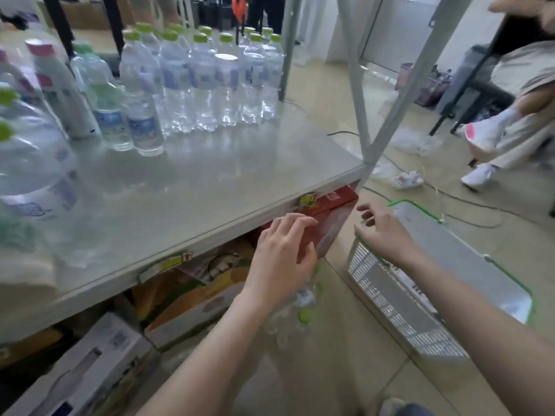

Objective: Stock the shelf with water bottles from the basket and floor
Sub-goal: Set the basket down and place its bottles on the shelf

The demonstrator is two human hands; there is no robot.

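Note:
Several clear water bottles with green caps [207, 88] stand in rows at the back of the grey shelf [210, 181]. More bottles crowd its left side [33, 163]. A white basket with a green rim [420, 295] stands on the floor to the right. Between basket and shelf, a few water bottles [295, 313] lie on the floor. My left hand [282, 256] hovers open just below the shelf's front edge, above those floor bottles. My right hand [384, 232] is open over the basket's near-left rim, holding nothing.
Cardboard boxes [192, 298] and a red packet [327, 205] fill the lower shelf. Metal uprights [357, 85] frame the shelf's right corner. Cables and plastic wrap [414, 142] lie on the tiled floor. Another person's legs and white shoes [480, 136] are at the right.

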